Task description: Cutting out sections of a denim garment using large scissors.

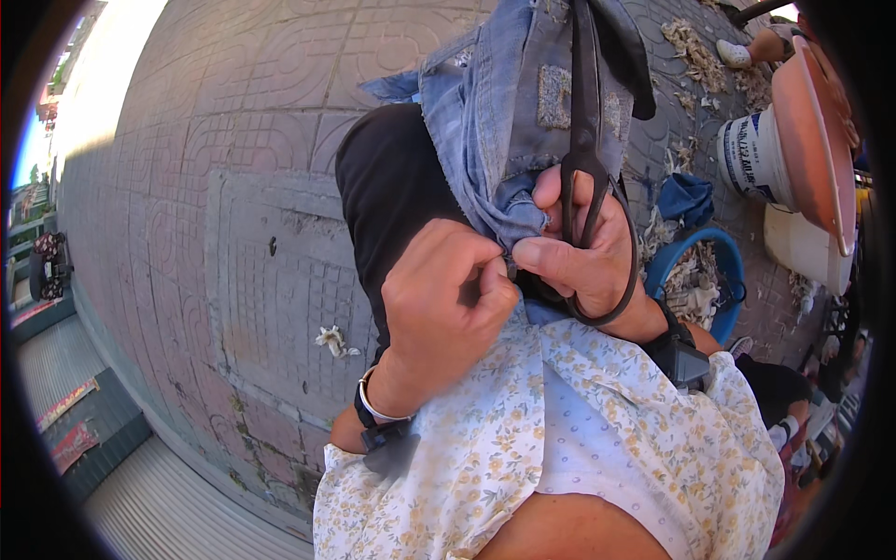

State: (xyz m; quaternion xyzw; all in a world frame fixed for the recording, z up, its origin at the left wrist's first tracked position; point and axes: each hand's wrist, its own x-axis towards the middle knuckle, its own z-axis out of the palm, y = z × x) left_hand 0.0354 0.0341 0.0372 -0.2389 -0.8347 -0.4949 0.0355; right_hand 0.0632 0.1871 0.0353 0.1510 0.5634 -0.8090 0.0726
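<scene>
A faded blue denim garment [485, 121] with frayed edges and a stitched patch lies over my black-trousered knee. My left hand [443, 303] is closed, its thumb and forefinger pinching at the denim's near end. Close beside it, my right hand [597, 257] grips the bunched denim edge between thumb and fingers. Large dark scissors [584, 112] hang on that same hand, a loop handle around it. Their blades look closed and point away from me, across the cloth. Whatever lies between my left fingertips is too small to make out.
To the right stand a blue basin [733, 266] of pale scraps, a dark blue cloth [686, 199], a white bucket [754, 161] and an orange basin [810, 140]. Scraps [693, 51] litter the paving. Another person's shoe [734, 54] shows at the far right. A pale scrap [331, 341] lies left.
</scene>
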